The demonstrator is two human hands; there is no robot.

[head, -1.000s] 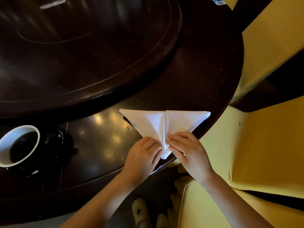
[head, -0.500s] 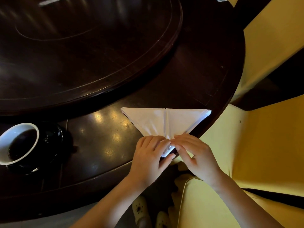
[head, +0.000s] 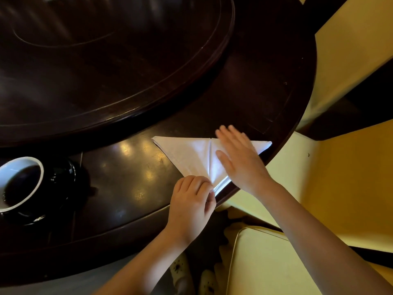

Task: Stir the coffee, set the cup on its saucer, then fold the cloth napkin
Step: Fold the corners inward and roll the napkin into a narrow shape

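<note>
Napkin (head: 191, 158), white cloth folded into a downward-pointing triangle with a crease down its middle, is lying at the near edge of the dark wooden table (head: 127, 188), right of centre in the frame. Its lower tip is reaching the table's rim.

The left hand (head: 191, 205) is pinching that lower tip, fingers curled over and thumb tucked against them. The right hand (head: 240, 160) is lying flat across the right half of the napkin, fingers straight and slightly spread, holding nothing; its fingertips are blurring near the cloth's upper edge.

Half a second ago both hands were meeting at the tip, fingertips together on the crease. Since then the right hand has left the tip and swept up over the right flap, while the left is staying where it was. The napkin itself is keeping its place and shape.

At the left edge of the frame the white-lined cup (head: 40, 167), with coffee (head: 19, 186) in it, is sitting on its black saucer (head: 63, 177), well apart from the napkin and unmoved. A raised round turntable (head: 106, 71) is filling the upper left, and yellow chairs (head: 350, 188) are standing at the right.
</note>
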